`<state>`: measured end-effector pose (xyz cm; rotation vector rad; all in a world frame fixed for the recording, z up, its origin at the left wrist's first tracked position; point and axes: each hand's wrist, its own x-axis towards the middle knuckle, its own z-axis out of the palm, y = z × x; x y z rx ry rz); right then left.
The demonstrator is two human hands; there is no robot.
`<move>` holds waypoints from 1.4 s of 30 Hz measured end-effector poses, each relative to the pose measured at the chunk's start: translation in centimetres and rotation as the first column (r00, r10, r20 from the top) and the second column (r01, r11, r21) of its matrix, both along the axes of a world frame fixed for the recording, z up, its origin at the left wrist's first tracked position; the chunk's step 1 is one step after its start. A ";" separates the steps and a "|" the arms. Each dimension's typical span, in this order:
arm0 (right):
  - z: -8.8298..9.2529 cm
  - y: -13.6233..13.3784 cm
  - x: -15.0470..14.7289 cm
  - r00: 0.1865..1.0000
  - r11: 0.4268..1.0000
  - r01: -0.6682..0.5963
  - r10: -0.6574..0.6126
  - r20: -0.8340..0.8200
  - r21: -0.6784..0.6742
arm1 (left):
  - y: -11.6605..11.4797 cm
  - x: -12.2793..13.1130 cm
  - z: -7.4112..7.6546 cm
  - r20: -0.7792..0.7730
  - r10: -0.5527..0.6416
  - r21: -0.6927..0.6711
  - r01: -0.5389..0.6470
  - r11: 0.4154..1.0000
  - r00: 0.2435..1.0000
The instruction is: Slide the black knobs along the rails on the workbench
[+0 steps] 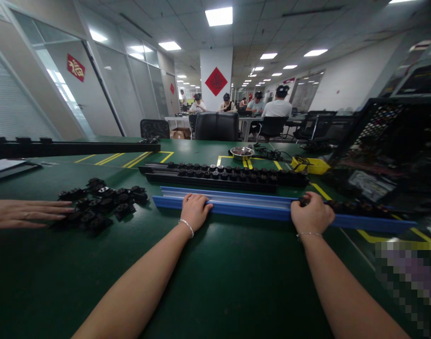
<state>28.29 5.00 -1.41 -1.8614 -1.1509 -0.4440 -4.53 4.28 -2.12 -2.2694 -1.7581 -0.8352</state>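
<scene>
Hands on rail, head view only. Left hand (196, 209) lies palm down on the blue rail (243, 205), fingers curled over its far edge, holding it. Right hand (312, 216) is closed over the same rail further right, knuckles up, fingertips hidden; it touches the first of a row of black sockets (345, 207) seated in the rail. The rail lies flat on the green desk (215, 282), slanting down to the right, with the stretch between the hands bare.

Behind the rail: two black strips (222, 176) loaded with sockets. Left: a loose pile (98, 205) of black parts, with a co-worker's hand (28, 214) flat against it. Further back, a metal bowl (241, 151).

Risk, as judged:
- The rail looks smooth and unclamped; uneven pressure from the two hands could skid or twist it.
- Seated sockets could jam or tip if pushed at an angle.
- The rail's left end lies near the pile; a slide could scatter parts.
</scene>
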 end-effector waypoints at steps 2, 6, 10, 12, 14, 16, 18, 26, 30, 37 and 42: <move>-0.1 0.1 -0.2 0.999 0.999 -0.037 0.037 0.032 0.011 | -0.1 0.2 0.0 0.004 0.012 0.004 -0.012 1.000 1.000; -0.3 0.4 -0.6 0.989 0.995 -0.102 0.104 0.108 -0.016 | -0.3 0.6 -0.2 0.014 0.046 0.011 -0.046 0.999 0.999; -0.4 0.5 -0.9 0.975 0.987 -0.155 0.158 0.154 -0.035 | -0.4 0.7 -0.3 0.012 0.041 0.019 -0.041 0.999 0.999; -0.4 0.5 -1.1 0.970 0.984 -0.172 0.177 0.165 -0.044 | -0.4 0.7 -0.3 0.013 0.039 0.019 -0.039 0.999 0.999; -0.3 0.4 -1.3 0.966 0.981 -0.185 0.193 0.172 -0.061 | -0.3 0.6 -0.2 0.013 0.040 0.017 -0.040 0.999 0.999; -0.2 0.3 -1.5 0.962 0.977 -0.195 0.208 0.175 -0.088 | -0.3 0.6 -0.2 0.012 0.041 0.014 -0.041 0.999 0.999; -0.1 0.2 -1.6 0.960 0.974 -0.200 0.217 0.176 -0.109 | -0.3 0.7 -0.1 0.010 0.041 0.009 -0.041 0.999 0.999; -0.1 0.2 -1.6 0.953 0.970 -0.223 0.239 0.189 -0.101 | -0.4 0.7 0.0 0.012 0.038 -0.005 -0.038 0.999 0.999; -0.2 0.2 -1.5 0.951 0.967 -0.228 0.246 0.185 -0.116 | -0.4 0.7 0.0 0.013 0.033 0.000 -0.033 0.999 0.999; -0.3 0.3 -1.7 0.949 0.964 -0.248 0.262 0.173 -0.100 | -0.3 0.5 -0.2 0.007 0.026 0.017 -0.027 1.000 1.000; -0.4 0.4 -2.1 0.941 0.956 -0.282 0.292 0.173 -0.077 | -0.3 0.5 -0.1 0.010 0.022 0.003 -0.022 1.000 1.000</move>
